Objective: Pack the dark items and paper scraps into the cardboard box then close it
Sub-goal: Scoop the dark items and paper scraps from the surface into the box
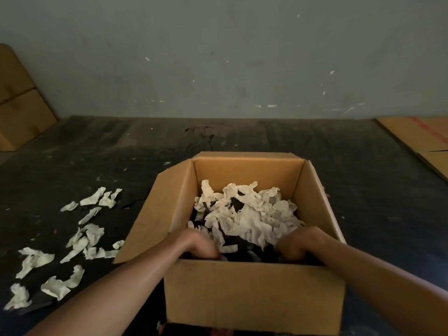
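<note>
while both hands work inside the cardboard box [252,294], much of the paper is not yet packed.

left hand [196,246] and right hand [298,243] are sunk at the near edge of the box with fingers curled down into the dark items [242,255]; whether they truly grip them or only press i cannot tell, as the fingertips are blurred and hidden. crumpled paper scraps [247,212] lie heaped on top, toward the far side. loose scraps [72,243] are scattered on the dark floor [97,146] to the left, well apart from the box. the paper looks feather-light and soft, best gathered by the handful; the dark things seem limp, needing pushing down. the flaps [152,214] stand open and look stiff, best taken by their free edges.
</note>
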{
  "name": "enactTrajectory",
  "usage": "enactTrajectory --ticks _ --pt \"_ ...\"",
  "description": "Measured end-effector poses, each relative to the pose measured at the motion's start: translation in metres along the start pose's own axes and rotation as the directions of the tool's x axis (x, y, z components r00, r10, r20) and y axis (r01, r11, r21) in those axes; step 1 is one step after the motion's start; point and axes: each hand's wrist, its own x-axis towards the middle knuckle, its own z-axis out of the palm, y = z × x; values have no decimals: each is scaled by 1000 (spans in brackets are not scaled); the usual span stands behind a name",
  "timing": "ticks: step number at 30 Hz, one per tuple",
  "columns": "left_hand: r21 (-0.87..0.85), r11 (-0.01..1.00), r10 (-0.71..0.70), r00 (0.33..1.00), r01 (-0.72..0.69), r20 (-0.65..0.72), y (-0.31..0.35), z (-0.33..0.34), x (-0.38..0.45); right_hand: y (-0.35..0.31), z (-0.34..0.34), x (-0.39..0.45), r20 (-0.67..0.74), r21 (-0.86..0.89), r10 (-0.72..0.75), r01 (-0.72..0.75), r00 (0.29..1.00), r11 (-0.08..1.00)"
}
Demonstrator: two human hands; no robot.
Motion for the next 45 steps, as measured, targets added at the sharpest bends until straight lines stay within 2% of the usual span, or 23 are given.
enactTrajectory --ticks 2,4,6,8,9,10,11,13,15,16,18,20,25,29,31,33,35,37,41,43,45 --pt "-17 1000 16 999 -16 -43 -1 -2 -4 3 -8 -5 -24 66 -19 20 1000 998" --pt "-69 997 16 990 -25 -137 -2 -9 -10 9 -22 -12 -64 228 -11 25 998 973" --pt "-217 975 -5 968 -51 -250 -2 -17 -16 12 -37 -19 -136 341 21 27 990 940" --pt "-327 939 -14 939 -106 -344 -2 -25 -25 14 -52 -23 -268 351 32 67 963 934" --pt "-320 937 -4 910 -142 -415 -1 -29 -32 13 -58 -23 -356 324 31 93 934 942" --pt "-279 944 7 857 -175 -515 0 -32 -39 10 -64 -23 -443 296 28 116 896 948" --pt "-229 951 17 771 -209 -637 0 -33 -45 6 -68 -21 -520 284 30 139 853 949" --pt "-145 952 23 536 -269 -844 -4 -31 -54 -8 -73 -16 -636 290 62 163 769 943" --pt "-99 949 3 323 -299 -946 -17 -26 -60 -28 -75 -13 -693 304 114 145 711 942" --pt "-83 953 -9 247 -291 -969 -26 -22 -62 -40 -77 -12 -710 304 137 126 690 944" --pt "-65 969 -23 174 -238 -984 -46 -14 -71 -66 -79 -10 -745 302 165 107 646 947" --pt "-90 977 -55 180 -194 -982 -69 -3 -83 -93 -81 -8 -776 305 175 118 606 945" --pt "-216 965 -187 188 -146 -964 -145 45 -114 -184 -86 -4 -816 276 135 172 563 946" --pt "-328 934 -299 188 -144 -935 -219 112 -134 -277 -75 -2 -886 186 9 338 463 923" --pt "-401 905 -363 236 -140 -901 -252 154 -139 -324 -59 1 -916 94 -102 455 388 885" --pt "-476 873 -428 307 -100 -850 -284 197 -140 -366 -39 10 -905 6 -218 523 365 852" --pt "-527 848 -473 372 -54 -799 -314 239 -138 -401 -17 26 -851 -8 -294 549 435 836" --pt "-568 823 -504 439 -17 -743 -336 275 -134 -424 4 46 -781 27 -302 512 547 859" --pt "-655 755 -553 563 29 -614 -359 324 -122 -435 41 92 -613 199 -128 309 780 930" --pt "-653 755 -557 581 58 -593 -367 337 -114 -432 56 109 -540 253 -44 212 840 944" --pt "-617 781 -553 572 101 -606 -373 341 -106 -430 64 122 -542 227 -9 157 840 961"
